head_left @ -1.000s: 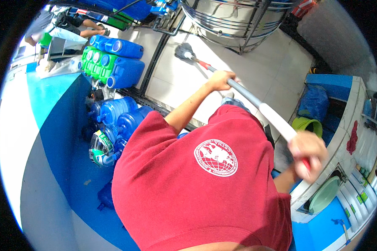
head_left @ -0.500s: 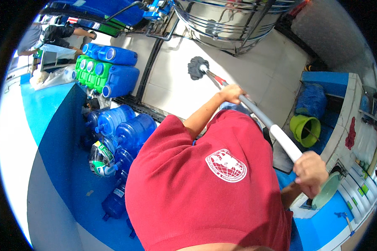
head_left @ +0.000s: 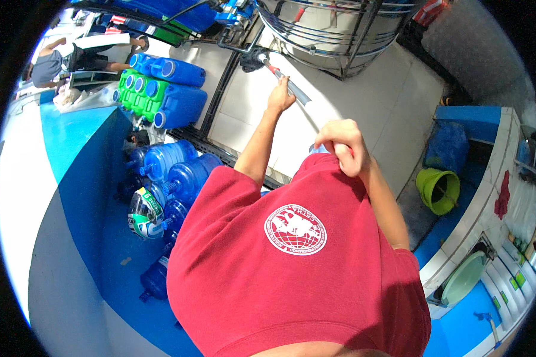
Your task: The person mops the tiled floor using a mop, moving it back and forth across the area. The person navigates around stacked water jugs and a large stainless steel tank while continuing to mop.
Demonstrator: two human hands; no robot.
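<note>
- The left hand (head_left: pixel 281 95) has its grip closed around the grey part of the mop (head_left: pixel 302 97), arm stretched forward.
- The right hand (head_left: pixel 344 146) has its grip clamped on the mop's white upper end, in front of the chest.
- The mop slants forward and left over the pale tiled floor (head_left: pixel 369 98), its dark head (head_left: pixel 252 60) beside the black strip (head_left: pixel 223 89); whether it touches the blue pipework (head_left: pixel 227 15) there, I cannot tell.
- A round metal rack (head_left: pixel 312 52) stands just beyond, bounding the floor ahead.
- Blue jugs (head_left: pixel 183 106) and green jugs (head_left: pixel 138 101) stand packed together left of the strip, blocking that side.
- Nearer on the left, large blue water bottles (head_left: pixel 190 177) lie in a pile, with a green-and-white rounded thing (head_left: pixel 144 213) against them.
- On the right, well apart from the mop, are a yellow-green bucket (head_left: pixel 425 185) and, just behind it, a blue bag (head_left: pixel 446 147).
- Another person (head_left: pixel 46 68) is at the upper left, beyond the jugs.
</note>
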